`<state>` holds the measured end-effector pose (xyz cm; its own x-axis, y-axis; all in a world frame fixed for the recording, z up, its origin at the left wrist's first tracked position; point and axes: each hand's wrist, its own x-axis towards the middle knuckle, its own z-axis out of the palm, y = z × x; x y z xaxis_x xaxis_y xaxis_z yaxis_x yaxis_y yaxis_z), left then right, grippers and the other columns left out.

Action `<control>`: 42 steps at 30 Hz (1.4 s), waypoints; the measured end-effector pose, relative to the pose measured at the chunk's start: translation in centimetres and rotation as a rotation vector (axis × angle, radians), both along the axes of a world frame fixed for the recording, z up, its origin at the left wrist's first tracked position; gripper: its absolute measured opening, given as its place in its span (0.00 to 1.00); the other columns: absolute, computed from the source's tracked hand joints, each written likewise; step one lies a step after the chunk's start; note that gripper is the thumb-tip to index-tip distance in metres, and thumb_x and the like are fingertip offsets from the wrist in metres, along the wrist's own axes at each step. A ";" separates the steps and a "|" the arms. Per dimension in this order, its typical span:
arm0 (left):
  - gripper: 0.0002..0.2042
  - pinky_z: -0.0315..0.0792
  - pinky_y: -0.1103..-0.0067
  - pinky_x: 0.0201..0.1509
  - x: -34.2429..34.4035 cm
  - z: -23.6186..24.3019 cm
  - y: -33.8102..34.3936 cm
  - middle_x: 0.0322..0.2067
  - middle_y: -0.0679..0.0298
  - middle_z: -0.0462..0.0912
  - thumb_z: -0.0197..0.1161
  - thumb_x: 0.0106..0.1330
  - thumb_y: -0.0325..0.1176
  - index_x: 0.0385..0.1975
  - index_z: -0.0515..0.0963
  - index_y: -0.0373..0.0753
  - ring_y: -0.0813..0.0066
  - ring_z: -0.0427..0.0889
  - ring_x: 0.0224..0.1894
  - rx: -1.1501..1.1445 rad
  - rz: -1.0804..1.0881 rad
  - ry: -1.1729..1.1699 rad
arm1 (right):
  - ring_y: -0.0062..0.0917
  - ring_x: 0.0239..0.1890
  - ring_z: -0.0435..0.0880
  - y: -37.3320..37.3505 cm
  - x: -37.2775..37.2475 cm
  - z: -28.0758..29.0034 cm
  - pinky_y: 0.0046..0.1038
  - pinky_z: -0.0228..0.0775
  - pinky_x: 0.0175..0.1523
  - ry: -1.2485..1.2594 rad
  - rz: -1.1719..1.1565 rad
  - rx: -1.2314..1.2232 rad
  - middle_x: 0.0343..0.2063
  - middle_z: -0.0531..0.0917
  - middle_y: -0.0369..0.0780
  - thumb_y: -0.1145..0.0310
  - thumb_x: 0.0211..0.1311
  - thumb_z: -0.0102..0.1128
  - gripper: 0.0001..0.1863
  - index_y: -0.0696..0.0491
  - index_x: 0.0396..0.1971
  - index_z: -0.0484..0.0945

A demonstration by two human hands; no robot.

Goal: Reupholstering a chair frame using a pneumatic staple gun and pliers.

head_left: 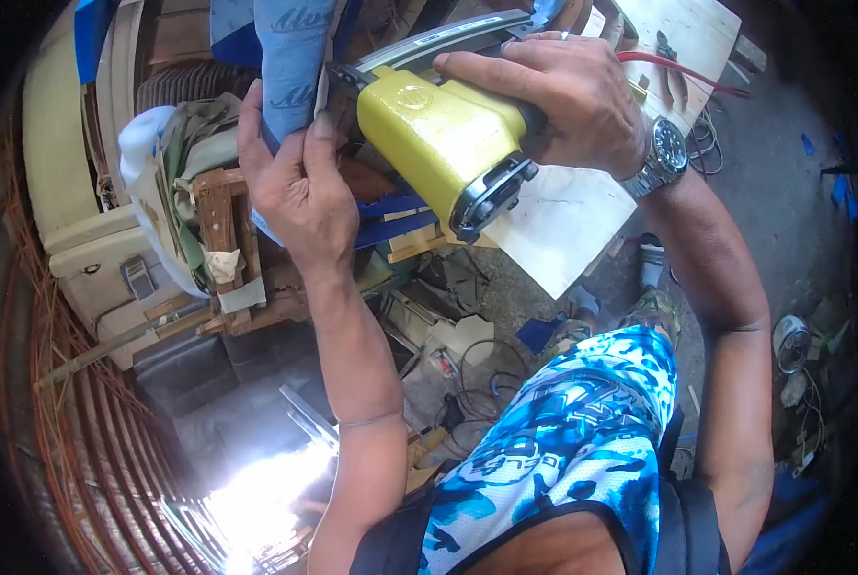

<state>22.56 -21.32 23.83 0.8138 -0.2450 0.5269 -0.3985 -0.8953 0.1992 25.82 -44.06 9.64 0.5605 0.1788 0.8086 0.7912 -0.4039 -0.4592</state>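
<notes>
A yellow pneumatic staple gun (434, 139) is gripped by my right hand (582, 101), which wears a metal watch and a ring. Its nose points left and lies close against a strip of light-blue fabric (297, 72); I cannot tell whether they touch. My left hand (306, 196) pinches the lower end of that strip between thumb and fingers, just below the tool's nose. A red air hose (683, 65) runs off to the right from behind my right hand. What lies under the fabric is mostly hidden.
Beyond my right hand, pliers (671, 72) rest on a pale board (707, 29). Below the tool lies another pale board (568, 225). A wooden frame (216, 216) stands left of my left hand. Cables and scraps litter the floor (486, 374). Bright glare fills the lower left.
</notes>
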 end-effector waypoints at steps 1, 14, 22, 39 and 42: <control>0.10 0.59 0.63 0.71 0.0 0.0 0.0 0.66 0.45 0.70 0.62 0.68 0.31 0.30 0.87 0.32 0.52 0.68 0.69 -0.001 0.000 -0.001 | 0.33 0.35 0.87 0.0 0.0 0.0 0.35 0.79 0.38 -0.001 0.000 -0.001 0.33 0.85 0.36 0.60 0.33 0.82 0.47 0.38 0.63 0.76; 0.11 0.62 0.63 0.68 -0.3 0.3 0.2 0.65 0.46 0.71 0.62 0.67 0.31 0.28 0.87 0.32 0.55 0.69 0.67 0.009 -0.006 0.009 | 0.29 0.30 0.87 0.5 -0.3 0.7 0.30 0.79 0.37 -0.043 -0.043 -0.075 0.28 0.85 0.37 0.68 0.39 0.79 0.41 0.47 0.61 0.77; 0.09 0.63 0.64 0.68 -0.3 0.9 0.3 0.66 0.48 0.70 0.62 0.68 0.30 0.31 0.87 0.32 0.56 0.70 0.67 0.102 -0.003 -0.007 | 0.31 0.30 0.87 1.3 0.5 0.4 0.32 0.79 0.38 -0.087 -0.013 0.021 0.28 0.85 0.38 0.69 0.40 0.78 0.36 0.50 0.57 0.79; 0.10 0.72 0.69 0.57 -0.2 0.9 1.2 0.66 0.48 0.71 0.61 0.67 0.28 0.28 0.86 0.31 0.59 0.78 0.57 0.097 -0.029 0.022 | 0.29 0.29 0.87 2.1 -0.7 -0.3 0.30 0.80 0.36 -0.091 -0.012 -0.020 0.28 0.85 0.37 0.68 0.34 0.81 0.44 0.46 0.62 0.78; 0.10 0.72 0.70 0.56 -0.3 0.8 0.7 0.65 0.48 0.71 0.61 0.67 0.28 0.29 0.86 0.30 0.60 0.79 0.56 0.088 -0.037 0.006 | 0.29 0.29 0.87 2.2 -0.6 -0.3 0.29 0.81 0.36 -0.083 -0.015 -0.035 0.28 0.86 0.37 0.69 0.35 0.81 0.44 0.46 0.62 0.77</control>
<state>22.30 -20.64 24.59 0.8064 -0.3207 0.4969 -0.4310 -0.8940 0.1225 25.18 -41.91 9.31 0.4948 0.2002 0.8457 0.8197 -0.4308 -0.3776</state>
